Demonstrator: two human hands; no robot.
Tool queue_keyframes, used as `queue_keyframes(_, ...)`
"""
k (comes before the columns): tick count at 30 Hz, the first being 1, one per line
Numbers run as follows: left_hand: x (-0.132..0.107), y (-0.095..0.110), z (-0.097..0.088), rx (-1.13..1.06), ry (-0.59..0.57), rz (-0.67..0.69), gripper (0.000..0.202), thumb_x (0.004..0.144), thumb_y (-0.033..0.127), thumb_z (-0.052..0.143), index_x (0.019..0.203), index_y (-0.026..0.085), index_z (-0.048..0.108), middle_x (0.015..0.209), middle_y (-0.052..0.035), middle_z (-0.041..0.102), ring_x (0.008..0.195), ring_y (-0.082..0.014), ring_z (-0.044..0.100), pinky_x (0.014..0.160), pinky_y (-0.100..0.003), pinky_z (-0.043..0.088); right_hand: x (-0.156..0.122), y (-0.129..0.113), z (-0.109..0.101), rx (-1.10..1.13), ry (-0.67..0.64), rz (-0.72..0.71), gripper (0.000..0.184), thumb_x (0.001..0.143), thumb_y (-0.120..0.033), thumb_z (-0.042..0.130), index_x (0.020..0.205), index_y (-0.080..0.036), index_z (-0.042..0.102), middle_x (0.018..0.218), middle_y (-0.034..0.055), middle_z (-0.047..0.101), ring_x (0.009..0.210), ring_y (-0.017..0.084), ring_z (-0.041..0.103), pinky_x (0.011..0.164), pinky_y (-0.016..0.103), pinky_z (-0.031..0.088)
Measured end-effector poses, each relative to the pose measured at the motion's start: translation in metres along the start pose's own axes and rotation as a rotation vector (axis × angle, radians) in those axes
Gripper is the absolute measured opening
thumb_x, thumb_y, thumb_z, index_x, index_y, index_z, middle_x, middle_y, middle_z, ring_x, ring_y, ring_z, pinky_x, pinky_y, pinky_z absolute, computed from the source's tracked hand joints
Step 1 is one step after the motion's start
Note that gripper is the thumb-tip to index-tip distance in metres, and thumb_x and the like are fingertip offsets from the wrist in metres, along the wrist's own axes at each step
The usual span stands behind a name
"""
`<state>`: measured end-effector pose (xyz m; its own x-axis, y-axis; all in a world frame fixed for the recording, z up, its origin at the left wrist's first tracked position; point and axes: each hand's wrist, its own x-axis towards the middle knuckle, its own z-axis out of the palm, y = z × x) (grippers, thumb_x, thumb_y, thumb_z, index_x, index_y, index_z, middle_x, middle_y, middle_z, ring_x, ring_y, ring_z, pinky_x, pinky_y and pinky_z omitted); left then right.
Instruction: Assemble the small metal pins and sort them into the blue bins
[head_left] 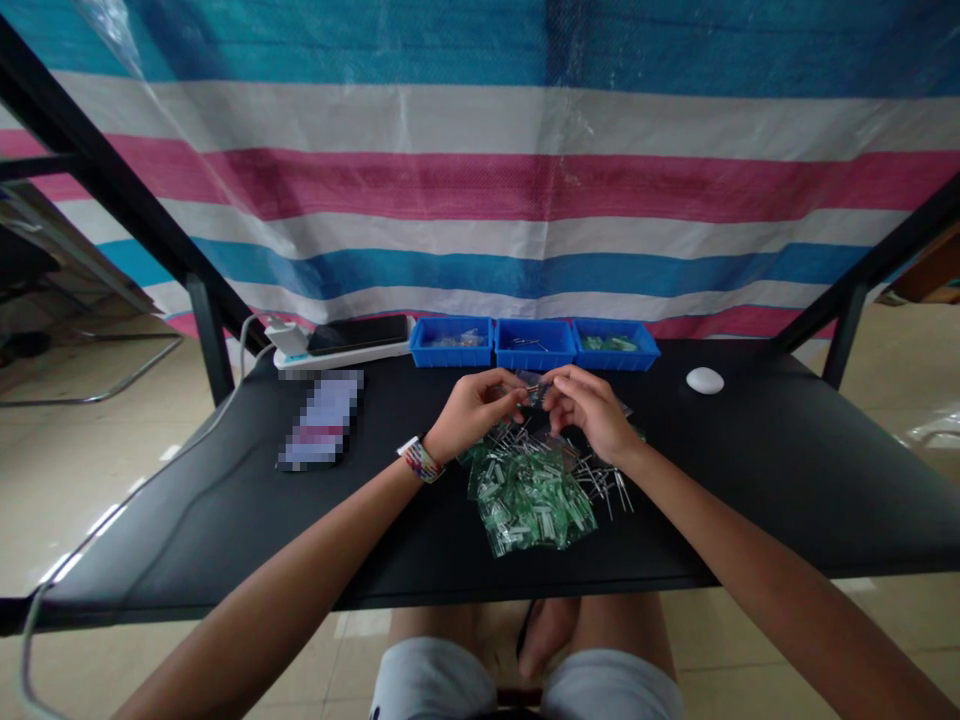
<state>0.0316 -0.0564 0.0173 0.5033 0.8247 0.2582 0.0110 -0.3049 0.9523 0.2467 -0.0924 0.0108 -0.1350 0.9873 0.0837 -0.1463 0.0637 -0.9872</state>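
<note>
My left hand point(476, 408) and my right hand point(596, 412) meet over the middle of the table, fingertips pinched. Between them is a small clear plastic bag point(533, 379) with something small and metallic at it, too small to make out. Below the hands lies a heap of small green-tinted plastic bags point(536, 500) with silvery pieces inside. Loose thin metal pins point(600, 480) are scattered at the heap's right side, under my right hand, and more lie along its top. Part of the pile is hidden by my hands.
Behind my hands stand three blue bins: left point(450, 357) with clear bags, middle point(534, 358) with a few metal pieces, right point(615, 360) with green bags. A power strip point(352, 353), dark phone point(360, 333), blurred-screen phone point(321, 420) and white mouse point(705, 380) sit on the black table point(787, 480).
</note>
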Motion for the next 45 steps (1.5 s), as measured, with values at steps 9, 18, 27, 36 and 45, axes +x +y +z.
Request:
queue_keyframes(9,-0.003,0.002,0.002,0.352,0.09,0.351,0.017,0.099,0.031,0.07,0.102,0.021,0.082,0.099,-0.0087,0.08,0.087,-0.0183,0.075,0.075,-0.028,0.06,0.001,-0.002,-0.001,0.199,-0.191,0.374,0.048,0.084,-0.062,0.076,0.071,-0.018,0.063,0.063,0.0029,0.069,0.042,0.011,0.054,0.043,0.025,0.052)
queue_keyframes(18,-0.001,-0.004,0.002,0.293,0.141,0.276,0.03,0.095,0.026,0.073,0.124,0.022,0.073,0.112,-0.0078,0.073,0.085,-0.0146,0.072,0.07,-0.025,0.059,-0.001,-0.004,0.003,0.092,-0.078,0.123,0.035,0.082,-0.049,0.085,0.085,-0.019,0.068,0.084,0.0056,0.077,0.05,0.011,0.061,0.048,0.026,0.057)
queue_keyframes(27,0.0,0.003,0.002,-0.066,-0.016,-0.077,0.031,0.093,0.045,0.074,0.096,0.015,0.067,0.084,-0.0034,0.069,0.07,-0.0142,0.071,0.06,-0.023,0.058,0.002,0.006,0.001,-0.138,0.046,-0.092,0.038,0.089,-0.057,0.078,0.088,-0.021,0.067,0.062,-0.003,0.065,0.049,0.014,0.064,0.051,0.027,0.056)
queue_keyframes(36,0.005,-0.003,-0.001,-0.143,0.052,-0.059,0.025,0.086,0.036,0.078,0.091,0.016,0.065,0.076,-0.0006,0.067,0.064,-0.0132,0.07,0.058,-0.023,0.059,-0.002,-0.001,0.006,-0.063,-0.015,-0.004,0.035,0.085,-0.048,0.08,0.104,-0.021,0.067,0.09,0.0022,0.073,0.055,0.013,0.068,0.053,0.029,0.061)
queue_keyframes(45,0.022,-0.01,-0.037,-0.39,0.604,-0.114,0.027,0.085,0.028,0.08,0.103,0.015,0.065,0.095,-0.0046,0.075,0.075,-0.013,0.077,0.072,-0.024,0.062,-0.002,0.0,0.001,-0.103,0.022,-0.038,0.027,0.088,-0.041,0.074,0.105,-0.02,0.067,0.084,0.0017,0.072,0.055,0.013,0.064,0.053,0.028,0.056)
